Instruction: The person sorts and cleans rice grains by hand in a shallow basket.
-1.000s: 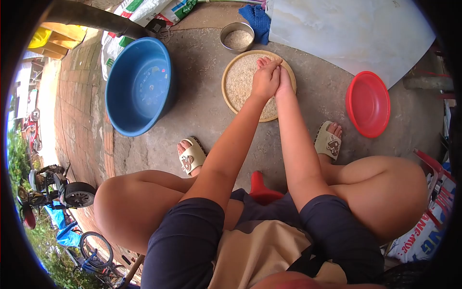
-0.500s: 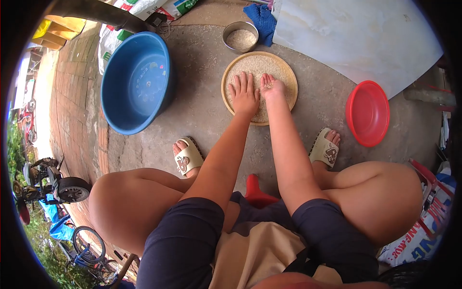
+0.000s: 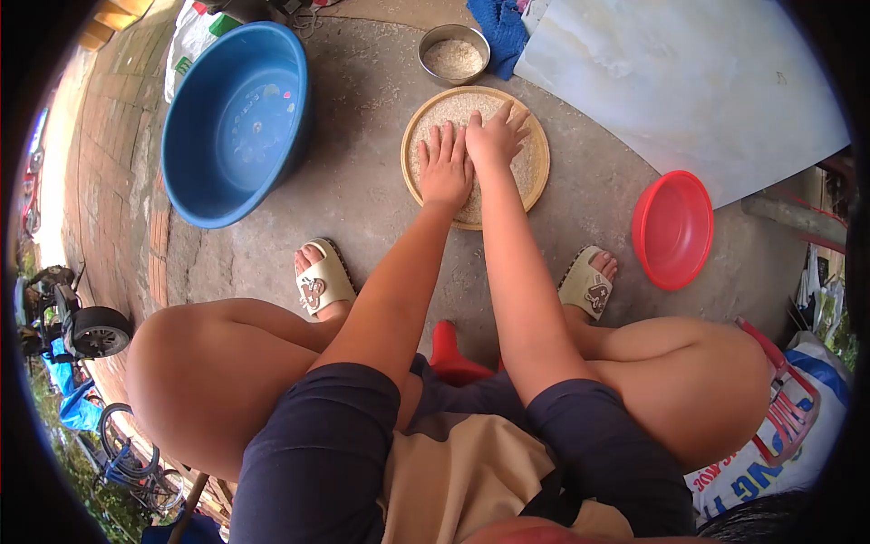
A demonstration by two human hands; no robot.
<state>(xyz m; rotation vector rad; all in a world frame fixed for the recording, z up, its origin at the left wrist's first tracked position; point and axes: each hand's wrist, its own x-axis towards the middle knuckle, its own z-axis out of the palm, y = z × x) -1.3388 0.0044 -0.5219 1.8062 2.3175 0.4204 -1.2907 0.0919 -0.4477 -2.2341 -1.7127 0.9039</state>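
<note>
Person seated low, knees wide, both arms stretched forward to a round woven tray lying flat on the concrete floor between the feet. Tray holds a spread layer of rice. Left hand is palm down, fingers spread flat on the rice, gripping nothing. Right hand is just beside it, touching at the thumb side, fingers splayed and reaching a bit further up the tray, also open and resting on the grain, nothing clamped. Small metal bowl with more rice sits just beyond the tray's far rim. Big blue basin to the left, well apart from the tray, some water and specks inside. Red plastic bowl on the right, near the right foot. Beige sandals on both feet. Pale marble-look slab at upper right, blue cloth by its edge near the metal bowl.
</note>
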